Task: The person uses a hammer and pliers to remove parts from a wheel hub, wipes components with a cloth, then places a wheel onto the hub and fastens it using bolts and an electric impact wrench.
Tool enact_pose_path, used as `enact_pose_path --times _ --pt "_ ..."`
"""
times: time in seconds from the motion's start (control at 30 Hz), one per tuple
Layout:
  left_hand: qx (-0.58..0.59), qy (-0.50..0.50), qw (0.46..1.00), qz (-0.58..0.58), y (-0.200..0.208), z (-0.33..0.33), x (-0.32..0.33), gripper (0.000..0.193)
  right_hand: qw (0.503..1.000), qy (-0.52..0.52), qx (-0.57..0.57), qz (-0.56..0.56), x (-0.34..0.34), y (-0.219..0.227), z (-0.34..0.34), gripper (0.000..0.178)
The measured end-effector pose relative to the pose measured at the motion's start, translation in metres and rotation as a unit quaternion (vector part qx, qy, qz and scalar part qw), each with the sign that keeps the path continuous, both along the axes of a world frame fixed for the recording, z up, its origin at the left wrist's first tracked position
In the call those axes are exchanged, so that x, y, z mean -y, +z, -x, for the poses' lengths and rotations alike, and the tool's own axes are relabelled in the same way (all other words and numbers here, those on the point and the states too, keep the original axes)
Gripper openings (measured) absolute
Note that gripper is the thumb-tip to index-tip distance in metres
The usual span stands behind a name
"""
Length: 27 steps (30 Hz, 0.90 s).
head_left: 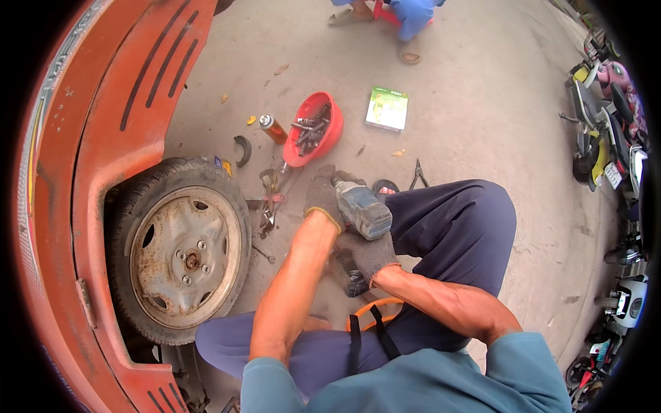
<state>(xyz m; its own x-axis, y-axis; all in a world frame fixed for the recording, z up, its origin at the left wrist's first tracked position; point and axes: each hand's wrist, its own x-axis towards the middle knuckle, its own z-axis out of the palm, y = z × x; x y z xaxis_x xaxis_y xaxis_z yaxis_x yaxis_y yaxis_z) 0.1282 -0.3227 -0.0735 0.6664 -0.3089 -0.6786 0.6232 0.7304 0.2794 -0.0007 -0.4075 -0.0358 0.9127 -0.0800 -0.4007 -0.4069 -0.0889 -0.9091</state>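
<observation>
A worn blue-grey cordless impact wrench [363, 208] is held in front of my body, its battery end [350, 275] hanging low. Wrapped around its handle is my right hand [372, 253], in a dark knit glove. My gloved left hand [322, 195] closes at the front end of the tool; the nose and most of those fingers are hidden. To my left stands a car wheel [189, 251] with a rusty steel rim, mounted under an orange-red body panel [113, 124]. Several bolts show around its hub.
Beyond my hands lies a red helmet [333, 132] full of metal sockets, beside a spray can [273, 129] and a green-white box [387, 109]. Pliers [418, 175] and loose tools [268, 206] lie on the ground. Another person's legs [413, 17] show ahead; motorbikes [606, 131] line the right.
</observation>
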Motion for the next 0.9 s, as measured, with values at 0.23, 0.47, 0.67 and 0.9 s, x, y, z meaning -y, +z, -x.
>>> enact_pose_path --times 0.23,0.47,0.67,0.9 --pt "-0.066 0.028 0.997 -0.008 0.022 -0.014 0.018 0.032 0.996 -0.011 0.069 0.053 0.014 -0.017 -0.017 0.036" --pt "-0.064 0.054 0.997 0.002 0.005 -0.026 0.007 0.029 0.998 0.028 0.030 0.038 0.015 -0.013 -0.039 0.035" --pt "-0.081 0.071 0.993 0.043 -0.011 -0.034 0.006 0.028 0.998 0.021 -0.059 -0.006 0.011 -0.013 -0.048 0.041" --pt "-0.085 0.140 0.982 -0.094 -0.058 -0.059 -0.012 0.027 0.979 0.160 0.042 0.119 0.024 -0.042 -0.025 0.036"
